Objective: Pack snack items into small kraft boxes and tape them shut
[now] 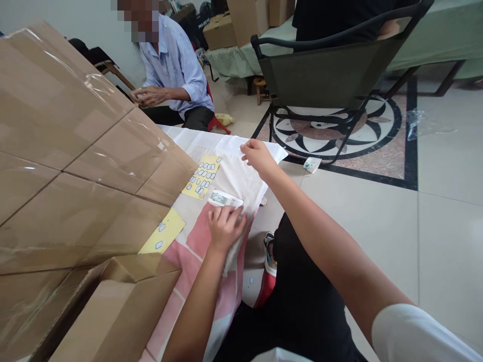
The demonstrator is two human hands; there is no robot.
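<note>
From here I see the left hand [227, 229] with its fingers spread, their tips at the near edge of a small white packet [226, 199] lying flat on the cloth-covered worktop [241, 173]. The right hand [257, 155] hangs beyond it, fingers curled in; I can't tell whether they pinch anything. The packet looks light, stiffish and perhaps slick, best held by its long edges. Just beyond sits a yellow sheet [203, 176] dotted with small pale pieces, likely easily scattered. Film-wrapped cartons [94, 146] crowd the left side, limiting elbow room.
</note>
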